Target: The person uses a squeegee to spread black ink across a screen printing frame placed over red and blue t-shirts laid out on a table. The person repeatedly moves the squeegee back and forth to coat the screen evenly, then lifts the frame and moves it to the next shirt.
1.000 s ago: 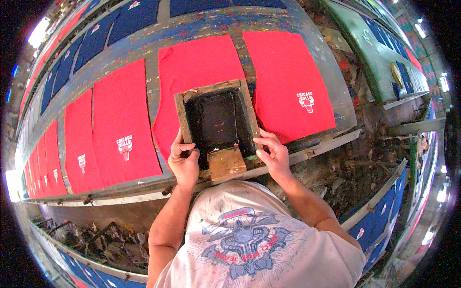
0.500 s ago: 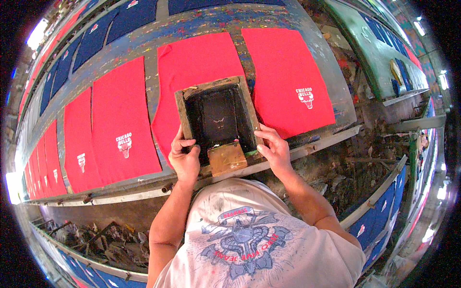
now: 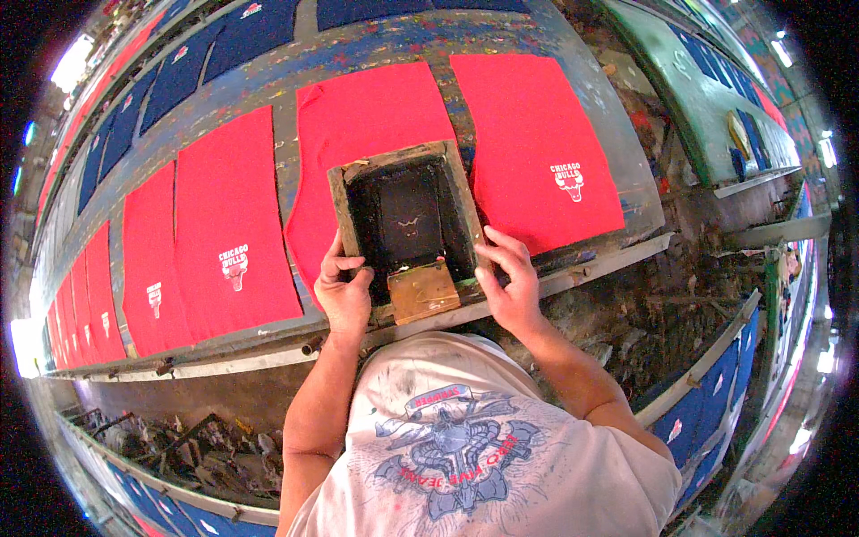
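- Gripping the left side of a small wooden frame (image 3: 398, 158), the left hand (image 3: 345, 291) was closed, its thumb and curled fingers pinching the rail near the person's end.
- The right hand (image 3: 510, 282) was partly open, forefinger stretched out and thumb apart from it, its fingertips at the frame's right side; whether it had closed on that rail could not be told.
- The frame lay between the hands, over the near part of a red cloth piece (image 3: 376, 107), close to the table's near edge.
- Inside it stretched a dark panel (image 3: 407, 197) with a faint pale mark, and a brown block (image 3: 424, 293) sat at the end nearest the person.
- To the right lay another red piece (image 3: 537, 134) bearing a white bull's-head print (image 3: 570, 186).
- More printed red pieces (image 3: 228, 197) ran in a row to the left.
- Across the paint-spattered table (image 3: 385, 40), navy pieces (image 3: 250, 40) lay along the far side.
- A metal rail (image 3: 573, 285) followed the near edge, just in front of the person's stained white shirt (image 3: 394, 385).
- Farther right stood a green-topped table (image 3: 671, 80).
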Demonstrator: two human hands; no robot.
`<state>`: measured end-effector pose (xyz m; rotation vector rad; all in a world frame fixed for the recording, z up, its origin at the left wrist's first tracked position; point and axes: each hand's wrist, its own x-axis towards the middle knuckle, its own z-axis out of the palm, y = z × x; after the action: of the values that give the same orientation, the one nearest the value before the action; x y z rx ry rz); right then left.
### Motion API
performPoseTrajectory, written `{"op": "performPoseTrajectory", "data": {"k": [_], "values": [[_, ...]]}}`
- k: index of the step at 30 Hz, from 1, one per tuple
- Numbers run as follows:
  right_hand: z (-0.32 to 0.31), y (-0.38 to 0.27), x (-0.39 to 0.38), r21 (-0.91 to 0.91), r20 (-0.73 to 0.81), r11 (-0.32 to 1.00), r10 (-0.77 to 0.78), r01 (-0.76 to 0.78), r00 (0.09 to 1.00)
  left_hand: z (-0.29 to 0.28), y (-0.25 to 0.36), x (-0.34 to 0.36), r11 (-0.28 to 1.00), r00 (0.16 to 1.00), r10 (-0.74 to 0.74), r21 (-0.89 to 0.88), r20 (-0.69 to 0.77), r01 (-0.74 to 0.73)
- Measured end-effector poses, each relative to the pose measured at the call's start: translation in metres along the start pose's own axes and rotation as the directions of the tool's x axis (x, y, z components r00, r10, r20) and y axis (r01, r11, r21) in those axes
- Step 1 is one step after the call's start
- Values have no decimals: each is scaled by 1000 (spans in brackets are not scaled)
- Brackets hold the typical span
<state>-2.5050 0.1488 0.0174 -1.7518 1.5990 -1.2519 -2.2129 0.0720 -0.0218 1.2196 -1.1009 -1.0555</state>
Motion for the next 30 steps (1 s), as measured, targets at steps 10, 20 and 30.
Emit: {"op": "performPoseTrajectory", "data": {"k": [10,20,30], "values": [[13,-44,12,-188,425,886,-316,424,848,-3,-6,1,999,1000,-17,-41,15,18],[11,-48,65,-89,606,841,-379,533,699,-6,9,-2,914,982,154,361,112,-185],[35,-35,174,-146,578,867,-316,476,753,-9,65,9,272,887,118,844,447,-462]]}}
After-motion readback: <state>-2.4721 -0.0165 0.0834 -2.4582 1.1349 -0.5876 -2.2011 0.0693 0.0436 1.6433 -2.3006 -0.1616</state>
